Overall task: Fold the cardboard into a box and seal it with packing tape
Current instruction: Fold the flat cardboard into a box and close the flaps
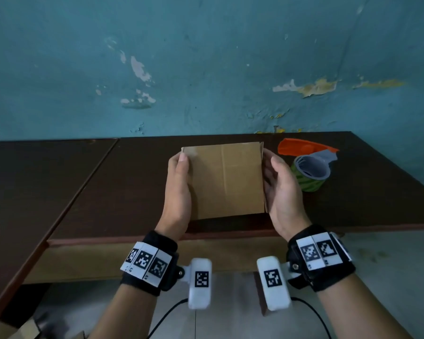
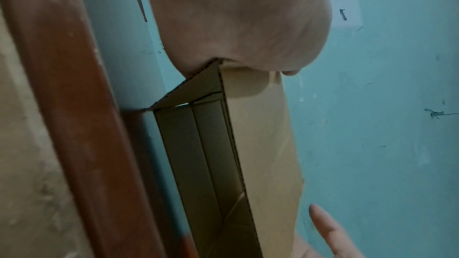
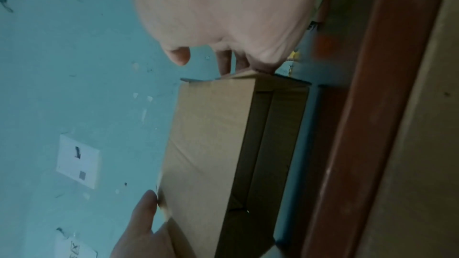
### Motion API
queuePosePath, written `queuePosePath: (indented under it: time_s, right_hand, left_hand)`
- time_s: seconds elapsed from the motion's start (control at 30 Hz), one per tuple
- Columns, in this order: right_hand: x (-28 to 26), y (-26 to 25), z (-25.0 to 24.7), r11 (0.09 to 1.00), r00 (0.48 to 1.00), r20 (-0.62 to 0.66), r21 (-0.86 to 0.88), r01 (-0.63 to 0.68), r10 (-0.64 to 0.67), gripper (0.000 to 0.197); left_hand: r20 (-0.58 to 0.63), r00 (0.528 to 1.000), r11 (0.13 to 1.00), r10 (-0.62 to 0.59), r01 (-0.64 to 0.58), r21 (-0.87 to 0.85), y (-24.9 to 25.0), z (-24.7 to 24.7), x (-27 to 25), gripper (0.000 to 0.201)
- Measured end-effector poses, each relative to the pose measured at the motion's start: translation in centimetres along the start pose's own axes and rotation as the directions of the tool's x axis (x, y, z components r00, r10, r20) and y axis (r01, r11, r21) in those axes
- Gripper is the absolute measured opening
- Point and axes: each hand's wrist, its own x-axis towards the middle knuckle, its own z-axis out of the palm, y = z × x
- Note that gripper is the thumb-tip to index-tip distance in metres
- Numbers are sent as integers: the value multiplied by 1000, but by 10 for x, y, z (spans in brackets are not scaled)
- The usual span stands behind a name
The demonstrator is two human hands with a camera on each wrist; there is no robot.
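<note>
Hiding its underside from the head camera, the cardboard [image 1: 227,179] showed only one broad brown face with a vertical crease; the wrist views revealed that it was partly opened into a shallow sleeve [image 2: 213,144], its inner flaps dim and hard to separate. The fingers of both hands lay behind the panel and could not be seen from above. Both wrist views were blurred, and each hand's heel filled the upper part of the picture.

To the right of the cardboard, on the dark table [image 1: 88,192], a tape dispenser [image 1: 309,165] with an orange handle and a grey core lay on its side beside the right hand; how much tape it carried could not be made out. A peeling teal wall [image 1: 206,57] rose behind the far edge of the table. At the lower left corner, more brown card [image 1: 27,329] was cut off by the frame.

The left hand [image 1: 178,192] gripped the left edge of the cardboard, thumb on the upper face. The right hand [image 1: 283,189] held the right edge, thumb raised just clear, fingers curled at the far corner [image 3: 224,62]. The cardboard was held above the near part of the table.
</note>
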Motion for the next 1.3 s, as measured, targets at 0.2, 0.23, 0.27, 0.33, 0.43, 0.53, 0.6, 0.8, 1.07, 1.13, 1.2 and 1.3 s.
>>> queuePosePath:
  time_s: [0.2, 0.23, 0.27, 0.33, 0.43, 0.53, 0.6, 0.8, 1.07, 1.13, 1.2, 1.3]
  right_hand:
    - [-6, -4, 0, 999, 999, 33, 28, 32, -33, 36]
    - [-6, -5, 0, 999, 999, 36, 35, 38, -39, 38]
    - [-6, -5, 0, 998, 998, 39, 43, 48, -49, 39]
    - [-5, -5, -1, 996, 997, 40, 56, 69, -72, 40]
    - [-2, -8, -1, 992, 994, 18, 70, 102, -104, 42]
    - [0, -10, 0, 987, 991, 5, 96, 131, -133, 40]
    - [0, -10, -1, 984, 990, 1, 109, 139, -140, 42]
    - [-3, -11, 1, 985, 987, -27, 73, 159, -157, 53]
    - [-5, -11, 1, 976, 975, -54, -63, 210, -214, 50]
    - [-4, -11, 1, 974, 975, -42, -69, 215, -218, 48]
    - [-3, -9, -1, 970, 973, -38, -94, 224, -228, 44]
    - [-1, -7, -3, 965, 970, -23, -112, 239, -243, 44]
  left_hand:
    - [42, 999, 997, -20, 23, -79, -8, 3, 1, 70]
    - [34, 999, 997, -10, 12, -77, -9, 3, 2, 69]
    - [24, 1000, 997, 6, -4, -72, -8, 4, 3, 67]
    - [17, 998, 997, 53, -52, -56, -8, 6, 6, 66]
    - [37, 987, 987, 156, -155, -31, -7, 9, 9, 60]
    - [54, 959, 960, 279, -279, -24, -10, 14, 9, 55]
    - [57, 944, 945, 326, -325, -18, -12, 16, 9, 53]
    - [55, 953, 954, 298, -295, -54, -13, 19, 6, 45]
    - [88, 938, 940, 336, -340, 34, -7, 23, 1, 27]
    - [101, 925, 925, 366, -373, 76, -6, 21, 3, 22]
    - [149, 907, 898, 393, -414, 151, -6, 18, 5, 26]
    - [232, 900, 896, 369, -411, 169, -5, 14, 7, 38]
